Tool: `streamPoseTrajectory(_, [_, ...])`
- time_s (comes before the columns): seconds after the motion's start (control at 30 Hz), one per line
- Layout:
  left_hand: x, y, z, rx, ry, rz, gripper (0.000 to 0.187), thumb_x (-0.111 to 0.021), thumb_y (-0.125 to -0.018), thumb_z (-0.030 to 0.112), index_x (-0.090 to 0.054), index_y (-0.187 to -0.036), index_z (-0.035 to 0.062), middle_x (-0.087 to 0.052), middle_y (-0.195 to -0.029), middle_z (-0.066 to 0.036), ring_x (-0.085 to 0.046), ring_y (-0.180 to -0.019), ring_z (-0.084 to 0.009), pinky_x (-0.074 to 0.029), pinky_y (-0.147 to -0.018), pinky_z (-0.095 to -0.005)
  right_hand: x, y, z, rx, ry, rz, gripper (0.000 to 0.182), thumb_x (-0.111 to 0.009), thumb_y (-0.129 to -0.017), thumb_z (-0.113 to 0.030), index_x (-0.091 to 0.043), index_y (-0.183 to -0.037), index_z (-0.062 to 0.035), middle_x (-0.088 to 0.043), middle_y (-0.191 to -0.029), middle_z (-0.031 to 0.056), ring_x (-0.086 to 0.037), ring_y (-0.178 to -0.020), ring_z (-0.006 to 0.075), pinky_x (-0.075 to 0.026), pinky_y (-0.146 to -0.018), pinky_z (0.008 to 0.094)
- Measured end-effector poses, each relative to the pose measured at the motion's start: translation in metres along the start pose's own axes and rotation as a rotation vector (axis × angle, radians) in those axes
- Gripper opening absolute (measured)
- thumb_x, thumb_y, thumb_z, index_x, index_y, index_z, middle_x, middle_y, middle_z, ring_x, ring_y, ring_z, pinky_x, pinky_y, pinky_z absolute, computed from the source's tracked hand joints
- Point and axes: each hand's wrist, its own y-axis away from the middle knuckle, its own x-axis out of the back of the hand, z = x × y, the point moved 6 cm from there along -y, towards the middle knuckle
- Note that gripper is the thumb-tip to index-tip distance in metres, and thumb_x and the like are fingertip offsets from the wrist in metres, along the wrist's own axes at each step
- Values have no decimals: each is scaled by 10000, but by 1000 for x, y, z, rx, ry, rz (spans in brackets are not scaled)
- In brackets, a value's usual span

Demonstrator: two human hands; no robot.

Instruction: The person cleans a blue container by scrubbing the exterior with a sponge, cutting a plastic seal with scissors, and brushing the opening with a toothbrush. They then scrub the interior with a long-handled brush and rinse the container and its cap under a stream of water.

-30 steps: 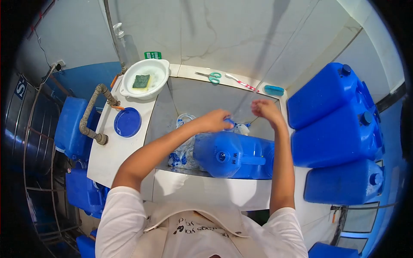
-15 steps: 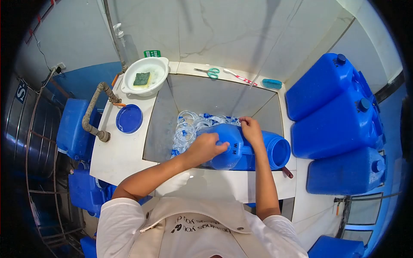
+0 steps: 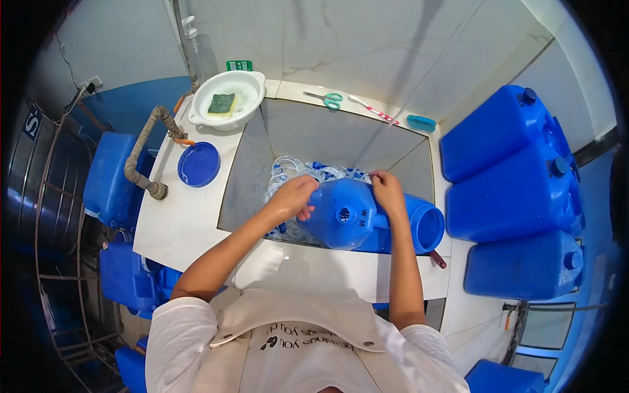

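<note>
A rounded blue water jug with black letters beside its handle lies in the grey sink, its round mouth facing up towards me. My left hand is at the jug's left side, fingers curled; a small bluish, see-through bit shows by the fingertips, and I cannot make out what it is. My right hand grips the jug's far right side near the handle. A second blue container with a wide round opening lies to the right, partly hidden behind my right forearm.
Clear rings with blue parts fill the sink's left and back. A white basin with a sponge, a blue lid, scissors, a toothbrush and a blue brush surround it. Blue jerrycans stand right.
My left hand has moved from over the jug's mouth to its left side, uncovering the mouth. My right hand stays at the jug's far right side. The view has shifted slightly.
</note>
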Motion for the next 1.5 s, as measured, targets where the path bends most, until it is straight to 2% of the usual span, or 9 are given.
streamPoseTrajectory(0.17, [13, -3, -30, 166, 222, -49, 345, -363, -863, 349, -533, -886, 49, -543, -651, -80, -537, -499, -145, -448, -440, -255, 18, 30, -74, 311, -391, -202, 214, -631, -785, -168, -653, -932, -14, -613, -870, 92, -581, -825, 189, -463, -745, 287])
streamPoseTrajectory(0.3, [32, -3, -45, 182, 269, -17, 351, -356, -863, 372, -537, -885, 73, -535, -654, -63, -508, -486, -127, -413, -425, -243, 19, 63, -121, 608, 46, -337, 139, -646, -755, -129, -636, -841, -20, -570, -824, 108, -558, -814, 274, -453, -726, 344])
streamPoseTrajectory(0.53, [67, 24, -36, 56, 1, 237, 338, -371, -871, 374, -535, -859, 78, -529, -633, -48, -505, -486, -127, -417, -430, -249, -4, 63, -122, 593, 206, -406, 143, -635, -763, -146, -590, -783, -12, -567, -825, 134, -556, -816, 315, -439, -702, 407])
streamPoseTrajectory(0.8, [95, 36, -53, 70, 438, 237, 369, -373, -896, 395, -520, -792, 73, -526, -553, -47, -490, -395, -137, -409, -374, -244, -19, -18, -123, 463, 227, -649, 161, -559, -743, -143, -640, -795, -14, -633, -795, 185, -589, -695, 366, -473, -655, 431])
streamPoseTrajectory(1.03, [78, 29, -68, 111, 431, 227, 373, -467, -898, 396, -539, -759, 58, -553, -586, -72, -539, -454, -137, -445, -393, -247, -92, -242, -12, 367, 734, 295, 281, -482, -790, -77, -596, -1011, 54, -585, -963, 302, -567, -925, 387, -450, -821, 416])
streamPoseTrajectory(1.17, [85, 30, -72, 127, 424, 260, 335, -478, -896, 362, -539, -809, 44, -532, -625, -40, -509, -485, -114, -432, -428, -232, -90, -255, 16, -153, 794, 321, 360, -502, -833, -134, -527, -1153, 28, -511, -1179, 236, -485, -1126, 356, -395, -918, 463])
streamPoseTrajectory(1.27, [77, 13, -75, 78, 415, 185, 242, -527, -877, 287, -522, -902, 47, -495, -646, -9, -469, -500, -96, -412, -453, -229, -85, -251, 0, 6, 831, 8, 338, -506, -831, -135, -518, -1129, 24, -545, -1088, 190, -535, -1043, 323, -445, -845, 446])
streamPoseTrajectory(1.4, [41, -25, -67, 90, 284, 82, 238, -599, -837, 182, -484, -1012, 71, -489, -708, 2, -473, -568, -86, -412, -505, -242, -51, -189, -73, 357, 669, 202, 199, -503, -842, -172, -596, -962, -42, -569, -994, 161, -610, -782, 347, -488, -710, 458])
streamPoseTrajectory(1.5, [18, -54, -52, -148, 279, 77, 257, -585, -850, 217, -491, -1042, 75, -523, -832, -12, -500, -707, -82, -427, -619, -249, 9, -125, -116, 346, 529, -57, 199, -498, -850, -203, -595, -963, -70, -605, -887, 176, -607, -746, 365, -479, -697, 457])
